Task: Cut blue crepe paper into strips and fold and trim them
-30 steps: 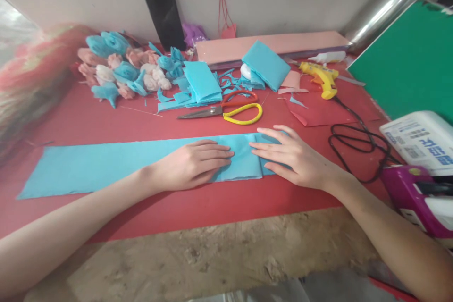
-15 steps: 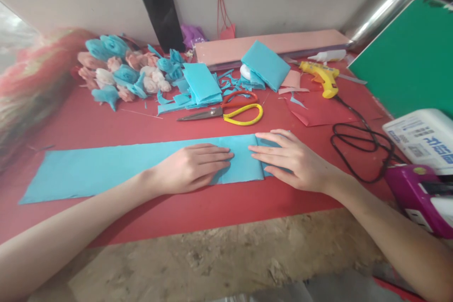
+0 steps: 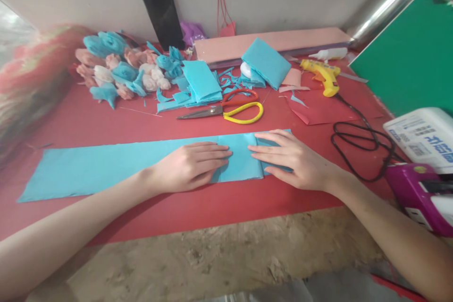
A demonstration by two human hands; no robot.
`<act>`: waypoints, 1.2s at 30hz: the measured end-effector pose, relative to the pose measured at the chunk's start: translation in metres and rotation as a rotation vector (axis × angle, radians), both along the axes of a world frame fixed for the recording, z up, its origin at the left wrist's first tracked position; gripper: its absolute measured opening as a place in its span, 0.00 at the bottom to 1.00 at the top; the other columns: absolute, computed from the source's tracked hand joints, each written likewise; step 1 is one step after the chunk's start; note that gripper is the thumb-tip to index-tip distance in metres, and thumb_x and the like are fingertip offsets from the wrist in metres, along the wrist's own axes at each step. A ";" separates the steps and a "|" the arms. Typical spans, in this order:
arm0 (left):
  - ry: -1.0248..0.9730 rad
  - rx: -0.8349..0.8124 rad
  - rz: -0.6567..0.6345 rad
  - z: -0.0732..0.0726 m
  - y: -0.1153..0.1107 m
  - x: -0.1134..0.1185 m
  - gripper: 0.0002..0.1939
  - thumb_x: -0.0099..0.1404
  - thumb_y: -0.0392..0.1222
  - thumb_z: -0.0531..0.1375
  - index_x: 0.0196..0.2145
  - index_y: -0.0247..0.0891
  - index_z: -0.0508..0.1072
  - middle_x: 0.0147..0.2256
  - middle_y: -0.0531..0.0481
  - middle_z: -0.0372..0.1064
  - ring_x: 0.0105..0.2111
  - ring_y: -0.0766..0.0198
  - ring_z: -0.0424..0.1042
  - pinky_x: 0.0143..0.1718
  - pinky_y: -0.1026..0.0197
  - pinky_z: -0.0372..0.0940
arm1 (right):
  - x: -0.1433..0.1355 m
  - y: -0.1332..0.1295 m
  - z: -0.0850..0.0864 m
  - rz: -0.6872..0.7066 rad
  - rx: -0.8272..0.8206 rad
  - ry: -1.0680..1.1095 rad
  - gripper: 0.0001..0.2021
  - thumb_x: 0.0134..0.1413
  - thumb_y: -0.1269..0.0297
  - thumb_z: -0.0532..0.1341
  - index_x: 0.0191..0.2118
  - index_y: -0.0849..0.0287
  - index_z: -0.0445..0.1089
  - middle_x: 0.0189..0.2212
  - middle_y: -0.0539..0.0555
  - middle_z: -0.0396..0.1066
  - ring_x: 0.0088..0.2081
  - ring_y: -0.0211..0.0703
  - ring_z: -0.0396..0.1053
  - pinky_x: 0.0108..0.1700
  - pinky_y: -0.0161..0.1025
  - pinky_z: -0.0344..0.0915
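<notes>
The blue paper (image 3: 88,167) lies across the middle of the frame, from the left side to right of centre, folded over near its right end. The left hand (image 3: 191,166) rests flat on it, fingers close together, while the right hand (image 3: 295,159) touches the fold's edge with fingers spread a little. Far right, a white box (image 3: 421,141) bears blue characters too blurred to read.

Free red tabletop (image 3: 230,211) between the forearms (image 3: 95,212), nearside of the blue paper (image 3: 102,165), scissors (image 3: 213,111) an obstacle beyond.
</notes>
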State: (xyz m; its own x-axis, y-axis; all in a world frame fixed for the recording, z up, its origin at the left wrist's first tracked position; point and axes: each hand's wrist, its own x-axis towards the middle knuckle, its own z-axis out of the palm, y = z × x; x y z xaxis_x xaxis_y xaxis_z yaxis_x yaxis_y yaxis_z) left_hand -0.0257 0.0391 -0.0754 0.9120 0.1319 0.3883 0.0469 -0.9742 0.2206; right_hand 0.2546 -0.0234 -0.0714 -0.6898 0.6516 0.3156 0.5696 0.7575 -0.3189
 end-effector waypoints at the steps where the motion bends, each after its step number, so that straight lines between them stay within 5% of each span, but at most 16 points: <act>1: -0.001 -0.002 0.001 0.000 0.000 0.000 0.13 0.65 0.30 0.53 0.46 0.27 0.71 0.48 0.37 0.72 0.52 0.54 0.69 0.53 0.50 0.68 | 0.000 0.000 0.000 0.000 -0.018 -0.001 0.15 0.60 0.68 0.55 0.50 0.67 0.70 0.50 0.56 0.72 0.58 0.53 0.58 0.56 0.54 0.56; 25: 0.017 -0.044 0.033 0.001 -0.001 0.001 0.14 0.65 0.30 0.52 0.47 0.31 0.70 0.48 0.40 0.73 0.52 0.56 0.68 0.52 0.52 0.68 | 0.017 -0.001 0.011 -0.055 -0.111 -0.212 0.17 0.59 0.67 0.57 0.53 0.54 0.69 0.60 0.54 0.61 0.62 0.54 0.50 0.59 0.59 0.52; 33: 0.205 0.071 0.029 0.016 0.009 0.025 0.13 0.70 0.36 0.47 0.39 0.33 0.71 0.37 0.44 0.74 0.37 0.60 0.71 0.39 0.58 0.66 | 0.014 0.000 0.012 -0.111 -0.155 -0.127 0.15 0.58 0.66 0.58 0.50 0.53 0.72 0.47 0.60 0.64 0.51 0.50 0.58 0.52 0.51 0.61; 36: 0.282 0.142 0.035 0.016 0.014 0.039 0.16 0.71 0.43 0.47 0.47 0.33 0.69 0.38 0.44 0.72 0.35 0.59 0.71 0.37 0.57 0.65 | 0.013 -0.001 0.011 -0.128 -0.145 -0.120 0.15 0.58 0.67 0.58 0.51 0.52 0.72 0.43 0.59 0.64 0.47 0.49 0.58 0.49 0.49 0.62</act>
